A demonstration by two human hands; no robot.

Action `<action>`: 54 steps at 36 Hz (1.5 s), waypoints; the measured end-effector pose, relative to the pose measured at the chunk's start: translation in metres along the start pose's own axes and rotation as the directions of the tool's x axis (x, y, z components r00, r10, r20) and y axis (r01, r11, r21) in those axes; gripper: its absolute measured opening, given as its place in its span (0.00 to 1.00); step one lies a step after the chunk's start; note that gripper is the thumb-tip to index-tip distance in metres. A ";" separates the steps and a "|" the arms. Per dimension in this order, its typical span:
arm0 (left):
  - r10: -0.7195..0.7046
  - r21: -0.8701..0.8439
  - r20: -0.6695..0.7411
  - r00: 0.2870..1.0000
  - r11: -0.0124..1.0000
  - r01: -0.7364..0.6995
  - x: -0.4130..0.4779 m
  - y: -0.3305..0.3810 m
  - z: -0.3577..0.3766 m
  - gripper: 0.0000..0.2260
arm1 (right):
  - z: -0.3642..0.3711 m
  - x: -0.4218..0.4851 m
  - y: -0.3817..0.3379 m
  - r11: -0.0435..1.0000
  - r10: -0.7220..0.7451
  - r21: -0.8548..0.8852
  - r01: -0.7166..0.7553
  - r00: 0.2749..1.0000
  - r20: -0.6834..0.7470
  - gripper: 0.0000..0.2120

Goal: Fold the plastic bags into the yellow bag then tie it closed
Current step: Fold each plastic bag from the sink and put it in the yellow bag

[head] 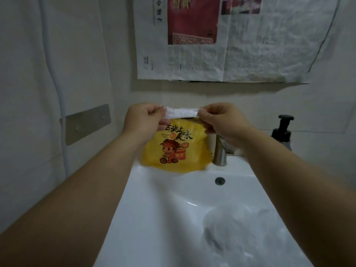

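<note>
Two hands rise over the back edge of a white sink [163, 209]: left hand [142, 120] and right hand [221, 122] each pinch, fingers curled, one end of a folded white plastic bag [182, 112], with the yellow bag [173, 149] hanging just beneath, beside the tap [219, 153].

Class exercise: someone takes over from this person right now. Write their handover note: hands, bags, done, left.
The left hand pinches one end of the folded white bag, the right hand the other, above the yellow bag. It stands at the back of the sink beside the tap. A crumpled clear bag lies in the basin.
Done: white bag folded.
Left: tuck it in, fold and add the clear bag, tie the yellow bag.
</note>
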State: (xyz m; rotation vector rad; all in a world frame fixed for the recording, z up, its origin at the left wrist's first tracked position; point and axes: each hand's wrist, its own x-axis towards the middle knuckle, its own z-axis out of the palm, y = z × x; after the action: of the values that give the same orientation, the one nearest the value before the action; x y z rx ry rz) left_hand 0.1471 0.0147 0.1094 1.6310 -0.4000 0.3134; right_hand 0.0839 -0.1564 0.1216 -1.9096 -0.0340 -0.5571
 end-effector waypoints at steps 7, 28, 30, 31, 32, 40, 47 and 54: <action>0.049 0.322 0.037 0.998 0.945 -0.059 0.049 -0.027 -0.007 0.16 | 0.014 0.077 0.018 0.973 -0.073 -0.230 0.024 0.976 -0.205 0.13; 0.103 0.519 0.157 0.982 0.837 -0.171 0.110 -0.073 -0.006 0.06 | 0.074 0.145 0.039 0.316 0.275 -0.918 0.241 0.902 0.332 0.13; 0.087 0.483 0.120 0.989 0.865 -0.134 0.109 -0.075 -0.005 0.06 | 0.071 0.142 0.041 0.235 0.301 -0.934 0.271 0.893 0.335 0.14; 0.078 0.473 0.106 0.991 0.873 -0.119 0.109 -0.076 -0.004 0.06 | 0.069 0.142 0.040 0.218 0.304 -0.934 0.282 0.890 0.340 0.14; 0.065 0.470 0.093 0.994 0.877 -0.101 0.109 -0.077 -0.004 0.07 | 0.067 0.141 0.039 0.228 0.302 -0.930 0.288 0.887 0.349 0.14; 0.027 0.495 0.028 0.999 0.868 -0.038 0.090 -0.073 -0.007 0.16 | 0.041 0.126 0.023 0.665 -0.061 -0.728 0.169 0.983 0.173 0.24; 0.033 0.376 0.028 0.999 0.926 -0.041 0.038 -0.047 -0.002 0.11 | 0.021 0.062 0.015 0.784 -0.115 -0.605 0.140 0.990 0.080 0.18; -0.040 0.283 0.164 0.986 0.959 -0.008 -0.053 -0.058 0.039 0.07 | -0.005 -0.034 0.042 0.817 0.007 -0.577 0.008 1.000 0.023 0.15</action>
State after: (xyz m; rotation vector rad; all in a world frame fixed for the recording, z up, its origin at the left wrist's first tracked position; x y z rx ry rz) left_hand 0.1231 -0.0155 0.0305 1.9492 -0.4867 0.2276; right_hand 0.0632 -0.1702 0.0733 -2.5126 0.1364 -0.5879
